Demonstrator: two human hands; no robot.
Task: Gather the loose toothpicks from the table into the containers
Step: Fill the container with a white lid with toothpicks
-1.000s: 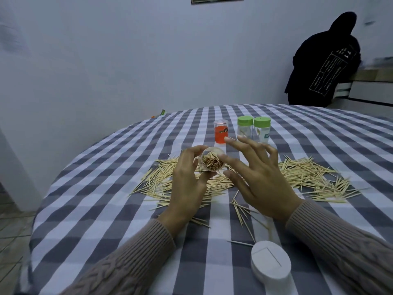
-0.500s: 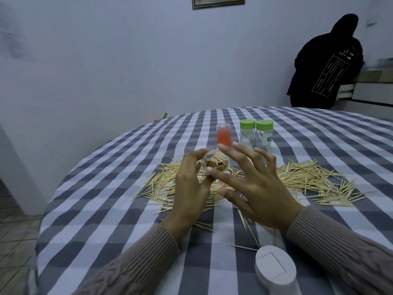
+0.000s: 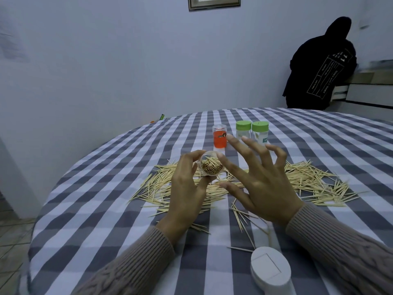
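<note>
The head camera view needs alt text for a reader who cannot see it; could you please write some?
A left hand holds a small clear container packed with toothpicks, tilted toward the camera, while the open right hand hovers beside it. Loose toothpicks litter the checked tablecloth; an orange jar and two green-lidded jars stand behind.

hands 2: left hand point(image 3: 187, 188), right hand point(image 3: 263, 188) | green-capped jars 2 point(image 3: 243, 129) point(image 3: 259, 131) | orange jar 1 point(image 3: 219, 136) | clear jar 1 point(image 3: 211, 166) | white lid 1 point(image 3: 270, 271) | loose toothpicks point(image 3: 308, 177): too many to count | other person 1 point(image 3: 319, 67)
</note>
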